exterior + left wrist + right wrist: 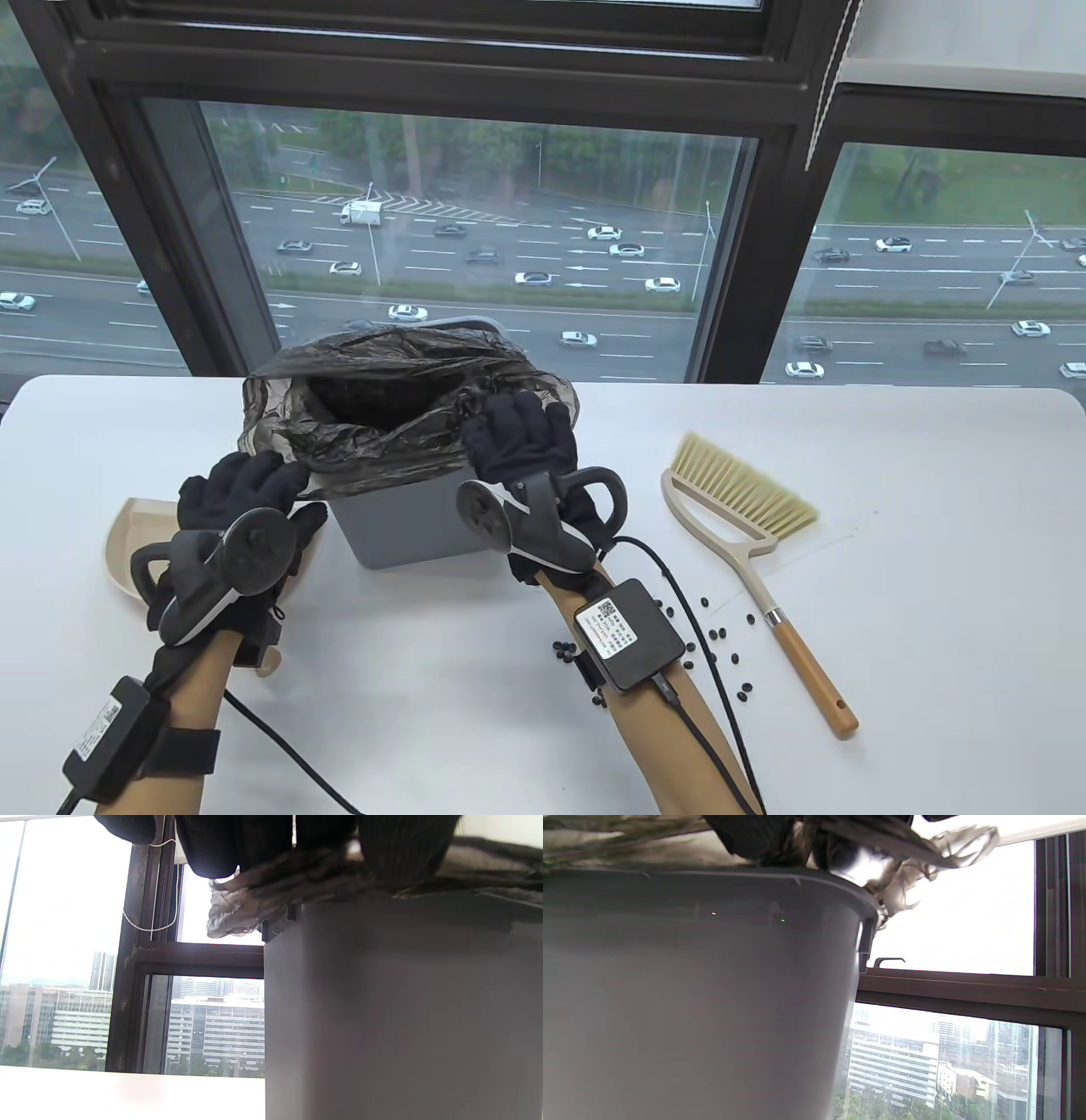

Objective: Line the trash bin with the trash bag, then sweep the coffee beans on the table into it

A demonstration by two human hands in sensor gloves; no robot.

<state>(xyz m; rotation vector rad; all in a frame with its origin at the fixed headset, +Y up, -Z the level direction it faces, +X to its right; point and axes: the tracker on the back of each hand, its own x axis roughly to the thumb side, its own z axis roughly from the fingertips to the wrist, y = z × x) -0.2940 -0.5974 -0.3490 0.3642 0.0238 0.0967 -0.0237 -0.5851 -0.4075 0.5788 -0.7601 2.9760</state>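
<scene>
The trash bag (399, 416) sat in the grey bin (407, 522) at the centre of the table view, its mouth bunched over the rim. My left hand (242, 501) pinched the film at the bin's lower-left corner, my right hand (522, 446) at its right edge. Coffee beans (721, 637) and the brush (747, 543) lay lower right, nearer my right hand.

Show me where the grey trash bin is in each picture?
Table view: the trash bin stands at the middle, behind both hands.
Left wrist view: its grey wall fills the right side.
Right wrist view: its wall fills the left side.
Shared landmark: the crumpled trash bag over the rim, seen along the top of both wrist views.
</scene>
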